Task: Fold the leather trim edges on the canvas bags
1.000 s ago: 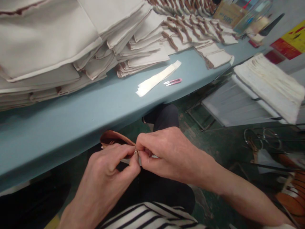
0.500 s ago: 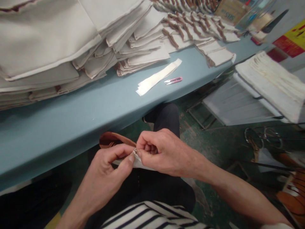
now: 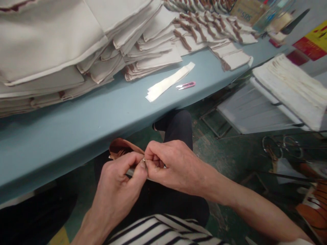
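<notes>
Below the table's front edge, over my lap, my left hand and my right hand meet fingertip to fingertip. Both pinch a small piece made of brown strap and pale fabric, with a tiny metal part showing between the thumbs. The brown strap curls out to the left behind my left hand. Most of the pale fabric is hidden under my fingers.
A blue-grey table carries tall stacks of folded cream fabric, rows of brown-trimmed pieces, a white strip and pink thread snips. At the right a rack holds white cloth; scissors lie lower down.
My hands stayed together over my lap, shifting slightly. The fingers re-pinched the small piece, and less of the pale fabric shows now than half a second ago.
</notes>
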Demonstrator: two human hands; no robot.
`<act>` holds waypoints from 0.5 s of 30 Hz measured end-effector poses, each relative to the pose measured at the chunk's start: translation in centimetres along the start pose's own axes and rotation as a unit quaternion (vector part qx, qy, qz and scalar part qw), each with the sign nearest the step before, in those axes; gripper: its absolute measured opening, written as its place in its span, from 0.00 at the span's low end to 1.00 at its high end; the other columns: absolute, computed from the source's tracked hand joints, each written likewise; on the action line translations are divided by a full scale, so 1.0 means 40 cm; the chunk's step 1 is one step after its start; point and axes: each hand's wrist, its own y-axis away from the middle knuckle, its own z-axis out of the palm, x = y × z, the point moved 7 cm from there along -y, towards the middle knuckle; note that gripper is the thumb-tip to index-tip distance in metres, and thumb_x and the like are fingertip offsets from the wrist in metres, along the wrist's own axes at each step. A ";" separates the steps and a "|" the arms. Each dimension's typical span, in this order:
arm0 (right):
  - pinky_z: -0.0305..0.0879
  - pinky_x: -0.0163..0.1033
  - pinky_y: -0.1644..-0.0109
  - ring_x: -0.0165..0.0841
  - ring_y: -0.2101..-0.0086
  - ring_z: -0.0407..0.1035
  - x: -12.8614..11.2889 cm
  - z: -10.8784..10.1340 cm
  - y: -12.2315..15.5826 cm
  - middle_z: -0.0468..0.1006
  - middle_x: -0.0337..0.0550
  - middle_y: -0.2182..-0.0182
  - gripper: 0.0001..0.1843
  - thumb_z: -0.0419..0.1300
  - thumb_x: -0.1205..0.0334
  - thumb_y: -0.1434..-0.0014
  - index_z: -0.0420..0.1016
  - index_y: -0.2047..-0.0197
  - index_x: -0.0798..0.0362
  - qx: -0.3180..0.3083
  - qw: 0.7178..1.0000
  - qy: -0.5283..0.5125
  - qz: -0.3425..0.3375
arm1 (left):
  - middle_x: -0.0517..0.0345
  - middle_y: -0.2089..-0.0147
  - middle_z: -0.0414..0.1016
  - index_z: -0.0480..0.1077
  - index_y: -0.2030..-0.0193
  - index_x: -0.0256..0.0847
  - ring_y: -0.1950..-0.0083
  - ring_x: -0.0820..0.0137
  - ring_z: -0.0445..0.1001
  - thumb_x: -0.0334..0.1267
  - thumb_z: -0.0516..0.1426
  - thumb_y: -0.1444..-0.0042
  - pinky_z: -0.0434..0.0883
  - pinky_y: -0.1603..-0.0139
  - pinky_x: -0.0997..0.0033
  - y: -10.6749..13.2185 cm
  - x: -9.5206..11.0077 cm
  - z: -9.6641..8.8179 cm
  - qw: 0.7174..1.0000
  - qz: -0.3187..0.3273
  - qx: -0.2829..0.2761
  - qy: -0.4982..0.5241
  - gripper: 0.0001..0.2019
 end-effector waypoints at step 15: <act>0.61 0.31 0.70 0.29 0.74 0.73 0.066 0.002 -0.005 0.80 0.35 0.74 0.04 0.63 0.67 0.42 0.71 0.67 0.50 0.036 0.996 -0.080 0.013 | 0.61 0.74 0.79 0.76 0.72 0.45 0.71 0.66 0.74 0.48 0.55 0.33 0.70 0.69 0.73 -0.017 -0.058 0.039 0.998 -0.035 -0.013 0.048 0.18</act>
